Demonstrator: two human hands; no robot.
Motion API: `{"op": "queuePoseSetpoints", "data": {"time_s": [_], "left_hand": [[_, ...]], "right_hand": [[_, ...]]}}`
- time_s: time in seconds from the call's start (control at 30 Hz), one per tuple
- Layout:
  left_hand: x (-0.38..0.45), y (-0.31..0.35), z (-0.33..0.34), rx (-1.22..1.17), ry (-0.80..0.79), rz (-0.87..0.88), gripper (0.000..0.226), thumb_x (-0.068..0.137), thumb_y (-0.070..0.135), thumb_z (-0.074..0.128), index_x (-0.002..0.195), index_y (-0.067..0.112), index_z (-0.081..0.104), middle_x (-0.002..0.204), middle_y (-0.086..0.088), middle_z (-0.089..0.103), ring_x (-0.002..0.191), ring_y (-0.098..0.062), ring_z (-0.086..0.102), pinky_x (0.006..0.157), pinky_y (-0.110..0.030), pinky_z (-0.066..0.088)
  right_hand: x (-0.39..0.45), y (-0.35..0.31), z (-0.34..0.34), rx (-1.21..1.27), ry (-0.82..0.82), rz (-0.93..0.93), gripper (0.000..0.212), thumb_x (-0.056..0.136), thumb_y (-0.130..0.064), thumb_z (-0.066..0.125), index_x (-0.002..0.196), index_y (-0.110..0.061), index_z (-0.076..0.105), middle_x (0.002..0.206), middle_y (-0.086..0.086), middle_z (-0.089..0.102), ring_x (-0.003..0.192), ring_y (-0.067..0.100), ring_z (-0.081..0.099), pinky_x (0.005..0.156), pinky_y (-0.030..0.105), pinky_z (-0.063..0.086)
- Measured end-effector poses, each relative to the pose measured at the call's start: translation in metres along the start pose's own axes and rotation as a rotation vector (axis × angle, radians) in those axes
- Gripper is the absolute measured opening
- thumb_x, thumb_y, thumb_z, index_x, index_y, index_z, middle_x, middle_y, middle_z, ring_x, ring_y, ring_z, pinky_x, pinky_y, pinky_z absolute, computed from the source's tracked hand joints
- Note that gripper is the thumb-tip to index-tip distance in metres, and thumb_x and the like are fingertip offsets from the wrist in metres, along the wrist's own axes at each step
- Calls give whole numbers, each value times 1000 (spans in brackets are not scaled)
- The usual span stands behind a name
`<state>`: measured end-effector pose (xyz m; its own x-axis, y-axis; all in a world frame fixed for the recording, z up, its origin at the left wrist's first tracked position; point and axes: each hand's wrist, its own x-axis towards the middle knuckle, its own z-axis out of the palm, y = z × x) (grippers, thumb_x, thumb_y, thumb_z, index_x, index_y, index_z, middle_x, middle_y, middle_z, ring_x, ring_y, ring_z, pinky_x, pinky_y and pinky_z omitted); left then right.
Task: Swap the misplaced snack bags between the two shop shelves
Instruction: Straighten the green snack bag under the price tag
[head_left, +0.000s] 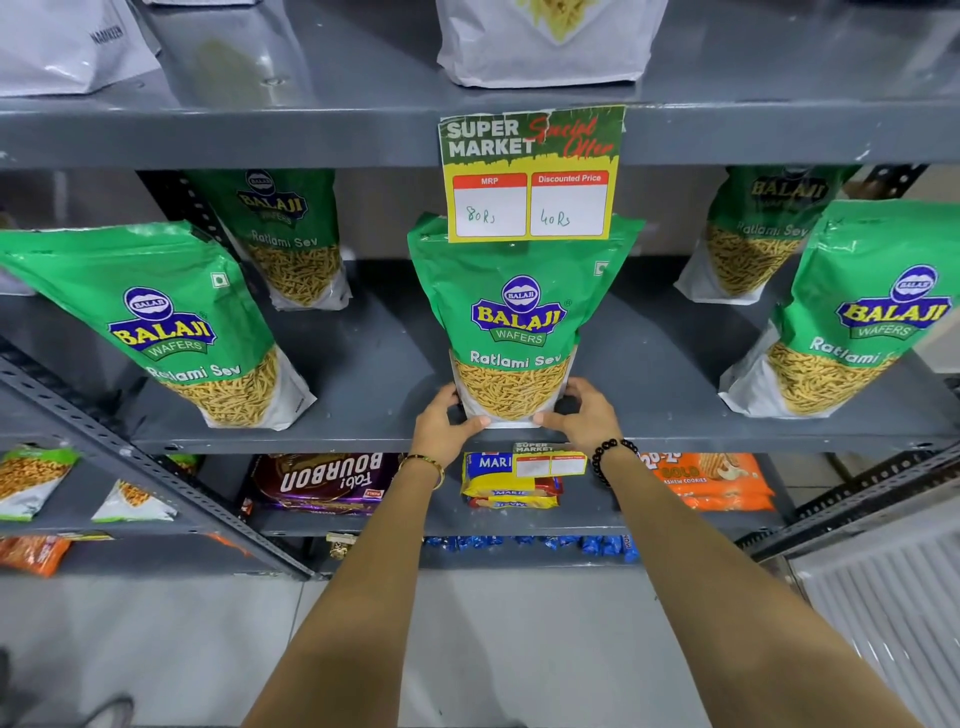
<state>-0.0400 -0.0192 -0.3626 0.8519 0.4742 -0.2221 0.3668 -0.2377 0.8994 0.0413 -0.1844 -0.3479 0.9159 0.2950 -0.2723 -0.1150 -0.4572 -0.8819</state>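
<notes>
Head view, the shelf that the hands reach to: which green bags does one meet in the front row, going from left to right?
Tilted left Ratlami Sev bag → centre Ratlami Sev bag, upright, gripped at its base between the left hand and the right hand → tilted right Ratlami Sev bag.

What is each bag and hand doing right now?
Middle bag: upright on the shelf, held at its base by both hands.
Left hand: gripping the bag's bottom left corner.
Right hand: gripping the bottom right corner.
Left bag: standing, not touched.
Right bag: standing, not touched.
Price tag: hanging, overlapping the middle bag's top.
</notes>
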Motion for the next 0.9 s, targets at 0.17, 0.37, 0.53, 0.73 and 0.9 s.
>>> {"op": "queuePoseSetpoints", "data": {"time_s": [0.17, 0.37, 0.53, 0.73, 0.9], "left_hand": [[0, -1, -1, -3, 4, 1, 55, 80, 14, 67, 130, 11, 43, 136, -12, 52, 125, -25, 47, 94, -33, 40], [0, 0, -1, -3, 7, 1, 53, 81, 12, 65, 129, 11, 43, 136, -12, 53, 126, -26, 47, 96, -35, 42], [1, -2, -2, 3, 8, -2, 53, 82, 11, 65, 130, 11, 42, 137, -12, 53, 127, -27, 46, 103, -43, 40], [1, -2, -2, -6, -3, -9, 53, 82, 11, 64, 130, 12, 43, 137, -11, 52, 128, -26, 45, 103, -42, 40], [1, -4, -3, 1, -6, -2, 53, 80, 12, 67, 128, 12, 45, 133, -11, 56, 124, -26, 50, 100, -39, 42]], "right_hand": [[-1, -2, 2, -4, 9, 5, 54, 73, -11, 74, 121, -6, 50, 129, 12, 57, 120, 27, 50, 97, 36, 42], [-1, -3, 2, -17, 12, 7, 54, 73, -11, 74, 121, -7, 50, 130, 12, 57, 121, 28, 50, 99, 39, 42], [0, -2, 3, -15, 9, 15, 53, 73, -12, 74, 120, -8, 51, 129, 11, 58, 120, 28, 51, 97, 39, 43], [0, -2, 4, -6, 8, 16, 52, 73, -12, 74, 120, -8, 52, 128, 11, 58, 119, 27, 52, 97, 38, 43], [0, 0, 3, -3, 4, 1, 53, 71, -13, 76, 119, -8, 53, 126, 11, 60, 118, 27, 53, 95, 34, 42]]}}
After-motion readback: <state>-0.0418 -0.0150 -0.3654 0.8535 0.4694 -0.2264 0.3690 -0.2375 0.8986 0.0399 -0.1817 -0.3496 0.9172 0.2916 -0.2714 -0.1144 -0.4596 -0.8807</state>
